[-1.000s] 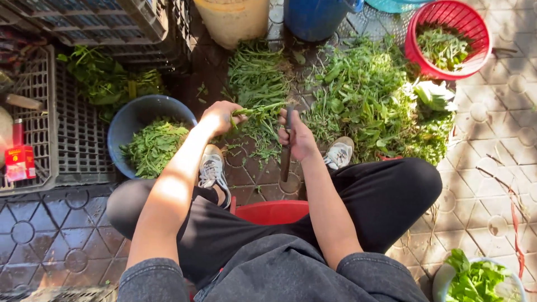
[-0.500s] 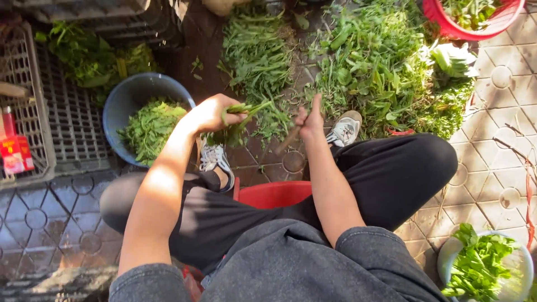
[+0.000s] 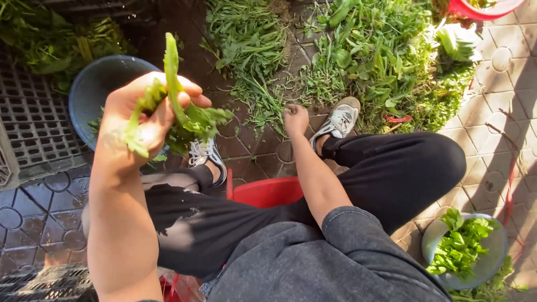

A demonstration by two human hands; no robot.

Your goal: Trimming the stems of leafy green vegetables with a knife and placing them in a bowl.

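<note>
Fingers (image 3: 184, 89) clasp leafy stalk (image 3: 170, 72), pointing upward.

Sunlit patterned paving (image 3: 492, 84), dark crates (image 3: 33, 123)

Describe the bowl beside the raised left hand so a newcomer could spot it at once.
Start at the dark slatted crate along the left edge. Just right of it, behind the left hand gripping leafy stems, sits the blue bowl. Unlike the pale bowl at lower right, it is dark blue and shaded.
</note>
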